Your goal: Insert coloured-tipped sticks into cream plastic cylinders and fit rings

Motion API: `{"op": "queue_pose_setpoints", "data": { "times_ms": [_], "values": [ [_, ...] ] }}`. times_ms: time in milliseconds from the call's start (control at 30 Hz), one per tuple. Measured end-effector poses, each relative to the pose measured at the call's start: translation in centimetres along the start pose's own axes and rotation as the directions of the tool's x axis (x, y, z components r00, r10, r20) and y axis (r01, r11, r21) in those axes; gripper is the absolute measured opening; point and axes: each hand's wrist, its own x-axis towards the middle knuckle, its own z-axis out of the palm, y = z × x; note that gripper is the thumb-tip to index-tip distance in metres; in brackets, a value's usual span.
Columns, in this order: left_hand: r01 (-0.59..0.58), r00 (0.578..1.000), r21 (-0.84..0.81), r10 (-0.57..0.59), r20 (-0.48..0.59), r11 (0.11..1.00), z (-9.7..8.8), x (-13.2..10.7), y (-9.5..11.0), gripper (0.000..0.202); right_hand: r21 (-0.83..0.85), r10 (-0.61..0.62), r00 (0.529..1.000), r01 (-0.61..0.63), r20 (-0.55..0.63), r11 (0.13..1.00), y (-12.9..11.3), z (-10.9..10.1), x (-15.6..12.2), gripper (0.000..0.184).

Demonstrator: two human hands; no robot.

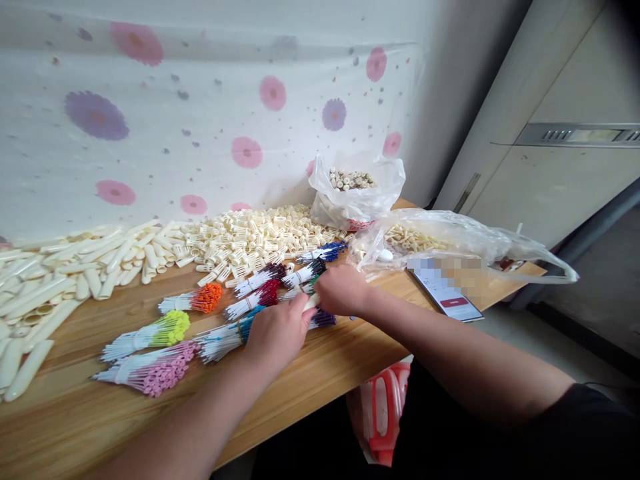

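Over the bundles of ink refills, my left hand (280, 327) is closed around a short cream pen barrel (311, 303). My right hand (341, 291) meets it from the right, its fingers closed at the barrel's other end; its fingertips are hidden. Below and around both hands lie banded refill bundles with coloured tips: pink (167, 370), yellow (173, 328), orange (206, 298), light blue (225, 337), red (263, 295), dark maroon (265, 277), black (307, 272), blue (333, 251) and purple (324, 319).
Long cream tubes (45, 293) are heaped at the left, and small slotted cream pieces (260, 237) along the wall. Two plastic bags (327, 203) of small parts stand back right, near a phone (443, 293). A red plastic object (385, 413) is below the wooden table (65, 427).
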Motion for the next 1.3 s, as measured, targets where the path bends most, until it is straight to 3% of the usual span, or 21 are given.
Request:
{"op": "queue_pose_setpoints", "data": {
  "times_ms": [67,167,233,300,367,467,667,767,867,933,1100,1200,1300],
  "values": [
    [0.0,1.0,0.014,0.0,0.009,1.0,-0.2,0.1,-0.1,0.019,-0.006,0.007,1.0,-0.007,-0.007,1.0,-0.1,-0.3,-0.4,0.021],
    [-0.046,0.997,-0.29,0.062,0.049,0.956,-0.6,0.3,-0.3,0.024,-0.037,-0.077,0.987,0.072,-0.141,0.997,-0.1,-0.7,-1.1,0.03],
    [-0.085,0.989,-0.448,0.13,0.072,0.89,-0.6,0.3,-0.3,0.028,-0.052,-0.123,0.983,0.117,-0.135,0.992,-0.2,-0.9,-1.3,0.035],
    [-0.093,0.989,-0.381,0.131,0.075,0.92,-0.4,0.1,-0.2,0.025,-0.049,-0.099,0.995,0.099,-0.008,0.994,-0.4,-1.1,-1.1,0.03],
    [-0.087,0.993,-0.163,0.098,0.06,0.983,0.0,-0.2,0.0,0.022,-0.047,-0.065,0.99,0.071,0.124,0.996,-0.5,-1.2,-0.7,0.023],
    [-0.098,0.993,0.024,0.096,0.067,0.995,0.2,-0.5,0.4,0.025,-0.049,-0.07,0.979,0.081,0.192,0.996,-0.6,-1.7,-0.8,0.025],
    [-0.12,0.984,-0.369,0.161,0.08,0.921,-0.6,-0.2,0.3,0.031,-0.126,-0.058,0.997,0.063,0.043,0.99,-0.9,-2.4,-2.0,0.03],
    [-0.115,0.987,-0.207,0.136,0.09,0.972,-0.2,-0.3,0.2,0.027,-0.092,-0.024,0.983,0.042,0.185,0.995,-0.9,-1.8,-1.2,0.022],
    [-0.134,0.988,-0.005,0.134,0.071,0.991,0.3,-0.4,0.1,0.024,-0.053,-0.033,0.957,0.05,0.289,0.997,-0.7,-1.3,-0.6,0.03],
    [-0.131,0.99,-0.03,0.133,0.047,0.991,0.2,-0.2,0.1,0.023,-0.06,-0.025,0.964,0.043,0.266,0.997,-0.5,-1.4,-0.9,0.032],
    [-0.138,0.984,-0.313,0.165,0.064,0.94,-0.3,0.3,-0.3,0.026,-0.114,-0.011,0.993,0.024,0.114,0.993,-0.7,-1.7,-1.8,0.039],
    [-0.13,0.983,-0.161,0.148,0.105,0.978,0.1,0.2,-0.1,0.023,-0.095,-0.001,0.984,0.018,0.179,0.995,-0.9,-1.1,-1.4,0.026],
    [-0.152,0.984,0.025,0.149,0.093,0.988,0.5,-0.2,0.2,0.023,-0.081,-0.001,0.97,0.021,0.244,0.997,-0.8,-1.2,-1.3,0.026]
  ]
}}
